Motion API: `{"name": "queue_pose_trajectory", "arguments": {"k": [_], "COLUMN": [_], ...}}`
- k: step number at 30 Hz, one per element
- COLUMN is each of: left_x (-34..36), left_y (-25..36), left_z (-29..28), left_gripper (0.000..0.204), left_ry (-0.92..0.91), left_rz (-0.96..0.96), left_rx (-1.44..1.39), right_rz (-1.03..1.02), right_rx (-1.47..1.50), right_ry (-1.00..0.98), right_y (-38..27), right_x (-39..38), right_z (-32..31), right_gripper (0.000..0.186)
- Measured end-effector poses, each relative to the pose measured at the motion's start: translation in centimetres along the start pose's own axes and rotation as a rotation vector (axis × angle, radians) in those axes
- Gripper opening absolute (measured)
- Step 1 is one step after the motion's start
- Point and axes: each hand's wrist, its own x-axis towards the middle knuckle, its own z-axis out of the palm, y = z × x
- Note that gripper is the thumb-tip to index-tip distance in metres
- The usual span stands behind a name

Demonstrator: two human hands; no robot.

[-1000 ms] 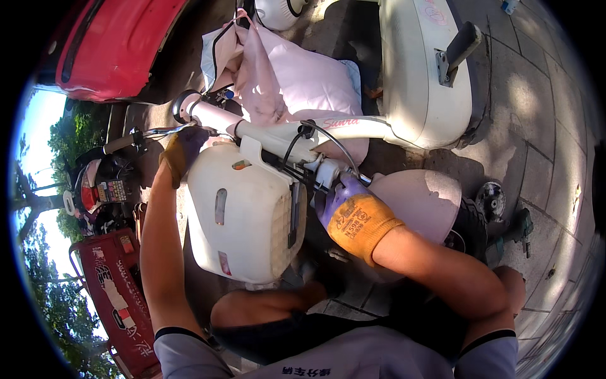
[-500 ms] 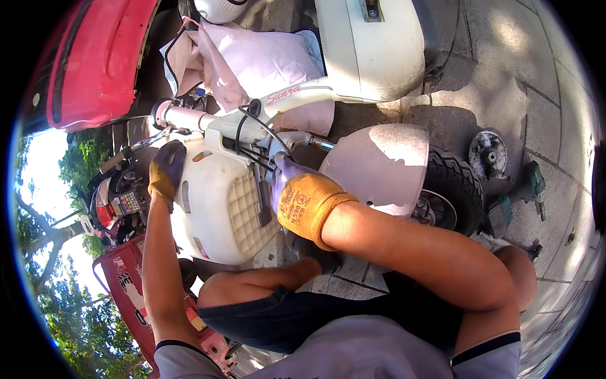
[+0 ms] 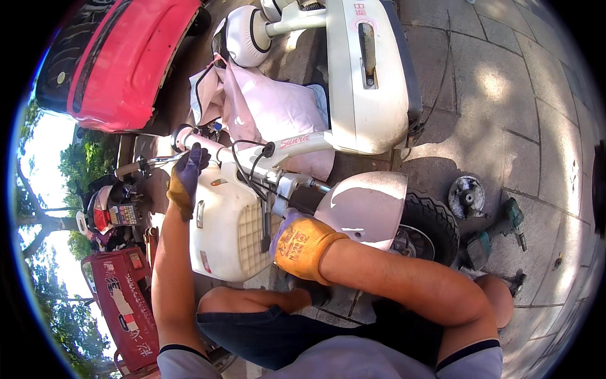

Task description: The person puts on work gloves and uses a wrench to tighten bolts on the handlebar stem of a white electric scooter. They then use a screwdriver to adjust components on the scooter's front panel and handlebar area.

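Observation:
A white electric scooter (image 3: 368,117) lies on its side in front of me, with its front fender (image 3: 363,202) and black tyre (image 3: 445,224) to the right. My left hand (image 3: 185,180), in a purple and orange glove, is raised beside the chrome handlebar (image 3: 165,159) and the white plastic front basket (image 3: 214,237). Its fingers look stretched and apart. My right hand (image 3: 303,246), gloved alike, is closed by the fork, between the basket's gridded bottom and the fender. Its fingertips are hidden. Black cables (image 3: 243,167) loop above it.
On the paving at right lie a round metal hub part (image 3: 467,197) and a green power drill (image 3: 514,221). A pink padded cover (image 3: 278,101) lies beyond the scooter frame. A red vehicle body (image 3: 126,69) stands upper left, a red cart (image 3: 117,309) lower left.
The view has shifted, showing more of the scooter's far end. My left hand has left the basket's side and is now nearer the handlebar. My right hand stays by the fork, slightly lower.

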Motion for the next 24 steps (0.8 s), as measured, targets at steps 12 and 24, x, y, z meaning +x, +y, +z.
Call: {"name": "queue_pose_trajectory", "arguments": {"k": [12,24], "left_x": [1.0,-0.9], "left_y": [4.0,4.4], "left_z": [7.5,6.5], "left_gripper": [0.039,0.042], "left_ry": [-0.296,-0.444], "left_rz": [-0.059,-0.226], "left_rx": [-0.058,0.224], "right_rz": [0.084,0.175], "right_rx": [-0.041,-0.086], "right_ry": [-0.050,-0.065], "right_y": [-1.0,-0.9], "right_x": [-2.0,-0.5], "right_z": [-1.8,-0.8], "right_gripper": [0.015,0.026]}}
